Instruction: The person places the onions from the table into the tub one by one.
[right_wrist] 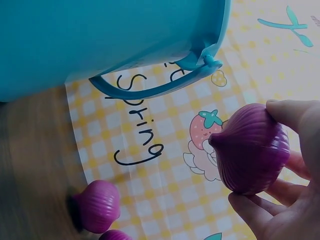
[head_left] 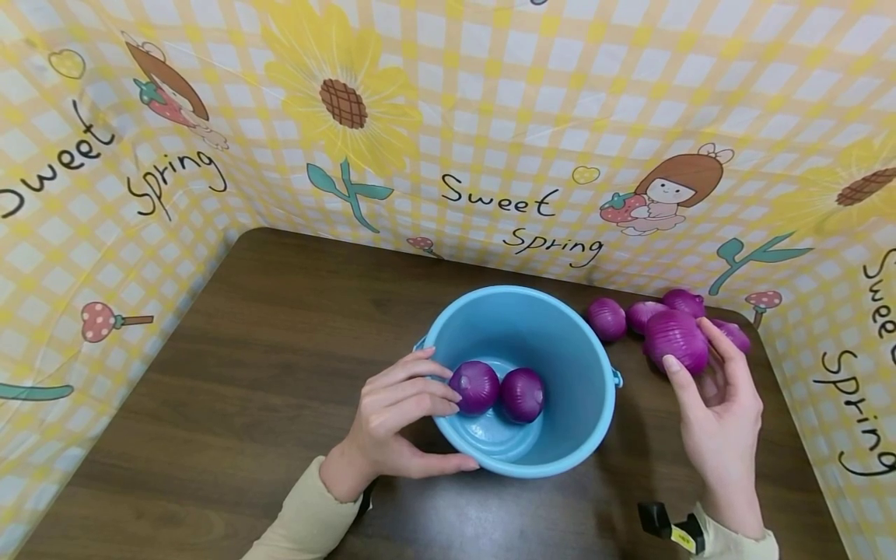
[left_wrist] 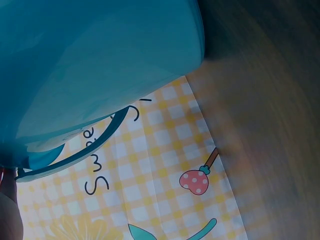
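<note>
At the right of a brown table, a person's right hand grips a purple onion between thumb and fingers, while the left hand clasps the left rim of a blue bucket. Two onions sit side by side inside; the filling looks to be in its early part, with the gripped one outside the bucket and at least four loose onions clustered at the table's far right, some partly hidden. The gripped bulb is round and glossy, finely ribbed, drawn to a pointed tip. The bucket, seemingly smooth plastic, has a round mouth and a slim curved handle. Dark wood grain marks the table; beyond its far edge rises yellow-checked cloth printed with sunflowers.
</note>
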### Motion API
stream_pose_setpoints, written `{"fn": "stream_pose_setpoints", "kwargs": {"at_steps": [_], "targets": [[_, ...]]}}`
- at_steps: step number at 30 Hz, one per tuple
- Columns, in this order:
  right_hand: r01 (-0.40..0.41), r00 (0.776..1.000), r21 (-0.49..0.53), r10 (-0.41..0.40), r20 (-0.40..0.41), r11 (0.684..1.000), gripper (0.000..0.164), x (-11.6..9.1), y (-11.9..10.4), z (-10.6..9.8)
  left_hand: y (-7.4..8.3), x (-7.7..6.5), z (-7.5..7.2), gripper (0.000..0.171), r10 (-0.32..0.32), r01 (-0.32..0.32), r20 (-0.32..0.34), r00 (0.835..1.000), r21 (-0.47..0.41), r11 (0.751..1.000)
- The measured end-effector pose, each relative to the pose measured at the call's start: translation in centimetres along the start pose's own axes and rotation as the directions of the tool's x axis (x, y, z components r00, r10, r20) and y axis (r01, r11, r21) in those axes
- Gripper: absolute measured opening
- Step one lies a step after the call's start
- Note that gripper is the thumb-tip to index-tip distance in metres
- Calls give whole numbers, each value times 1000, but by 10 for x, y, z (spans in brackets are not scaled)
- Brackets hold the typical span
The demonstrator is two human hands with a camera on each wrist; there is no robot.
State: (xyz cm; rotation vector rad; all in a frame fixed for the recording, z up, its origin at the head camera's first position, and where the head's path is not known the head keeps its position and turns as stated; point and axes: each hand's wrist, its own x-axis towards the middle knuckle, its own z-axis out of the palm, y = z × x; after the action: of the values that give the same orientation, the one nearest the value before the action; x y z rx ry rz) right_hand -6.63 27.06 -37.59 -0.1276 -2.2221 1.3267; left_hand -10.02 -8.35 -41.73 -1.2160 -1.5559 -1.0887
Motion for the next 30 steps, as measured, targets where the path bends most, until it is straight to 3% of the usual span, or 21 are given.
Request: {"fn": "stream_pose_setpoints", "kwargs": {"at_steps": [21,30], "targets": [[56,998,53,-56,1,997,62,-1,-15,0,0,0,0,46,3,-3,-1,1000,-1,1000],[83,996,142,-84,1,986,60,-3,-20,1,0,0,0,46,5,-5,-3,1000,3,1000]]}}
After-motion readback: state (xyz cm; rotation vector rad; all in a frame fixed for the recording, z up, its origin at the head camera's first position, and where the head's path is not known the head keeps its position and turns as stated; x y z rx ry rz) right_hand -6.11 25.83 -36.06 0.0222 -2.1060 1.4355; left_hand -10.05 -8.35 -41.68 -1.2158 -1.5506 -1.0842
